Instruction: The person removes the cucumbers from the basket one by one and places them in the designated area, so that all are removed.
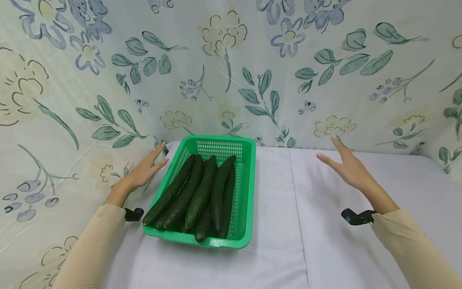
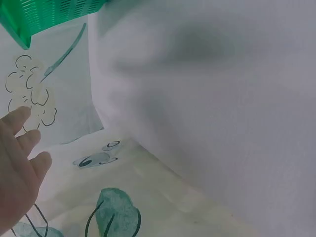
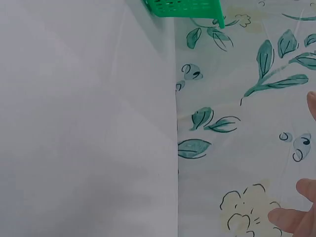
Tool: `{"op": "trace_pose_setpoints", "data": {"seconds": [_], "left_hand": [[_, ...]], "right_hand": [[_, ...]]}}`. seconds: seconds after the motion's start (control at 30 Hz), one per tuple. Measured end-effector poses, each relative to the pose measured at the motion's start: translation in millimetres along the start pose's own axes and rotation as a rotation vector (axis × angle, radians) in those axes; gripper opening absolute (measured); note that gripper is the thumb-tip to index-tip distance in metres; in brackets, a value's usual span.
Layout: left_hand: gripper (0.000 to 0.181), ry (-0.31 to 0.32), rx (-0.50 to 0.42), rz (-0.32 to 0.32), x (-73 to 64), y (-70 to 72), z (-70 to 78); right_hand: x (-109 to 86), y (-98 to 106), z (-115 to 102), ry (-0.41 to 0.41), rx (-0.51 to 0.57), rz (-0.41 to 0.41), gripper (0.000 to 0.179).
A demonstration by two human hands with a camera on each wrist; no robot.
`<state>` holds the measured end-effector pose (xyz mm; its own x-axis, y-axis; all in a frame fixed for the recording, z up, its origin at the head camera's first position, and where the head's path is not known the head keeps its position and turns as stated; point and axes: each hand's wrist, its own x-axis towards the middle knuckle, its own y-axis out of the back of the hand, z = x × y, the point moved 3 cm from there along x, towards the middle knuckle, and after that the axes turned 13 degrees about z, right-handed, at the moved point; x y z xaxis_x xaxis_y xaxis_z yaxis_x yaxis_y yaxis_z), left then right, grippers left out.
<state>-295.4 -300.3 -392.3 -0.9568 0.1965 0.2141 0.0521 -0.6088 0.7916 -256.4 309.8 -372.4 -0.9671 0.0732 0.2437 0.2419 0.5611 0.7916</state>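
Observation:
A green plastic basket [image 1: 249, 192] with slotted walls stands left of the middle of the table, holding several dark green cucumbers [image 1: 200, 196] that lie lengthwise side by side. Just off the basket's left side my left hand [image 1: 142, 170] is raised, fingers extended, touching nothing. My right hand [image 1: 346, 166] hovers over the right part of the table, well apart from the basket, with fingers and thumb spread and nothing held. In the left wrist view, fingers [image 2: 29, 143] show at the left edge; in the right wrist view, fingertips [image 3: 286, 217] show at the right edge.
A white cloth [image 1: 274, 257] with a seam covers the table. Floral fabric [image 1: 267, 48] hangs behind it and along the left side. Each wrist carries a black camera mount, the left one [image 1: 134, 214] close to the basket's rim.

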Motion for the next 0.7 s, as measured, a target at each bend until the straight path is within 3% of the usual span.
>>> {"op": "trace_pose_setpoints", "data": {"seconds": [0.2,0.7], "left_hand": [[0.065,0.022,-0.225,-0.051,-1.8,-1.4,2.0],[0.064,0.139,-0.583,-0.149,-8.2,-4.9,0.5]], "right_hand": [[5.0,-2.7,-24.9,-0.053,0.117,-0.023,0.091],[3.1,-17.9,-87.8,-0.020,0.444,-0.064,0.082]]}}
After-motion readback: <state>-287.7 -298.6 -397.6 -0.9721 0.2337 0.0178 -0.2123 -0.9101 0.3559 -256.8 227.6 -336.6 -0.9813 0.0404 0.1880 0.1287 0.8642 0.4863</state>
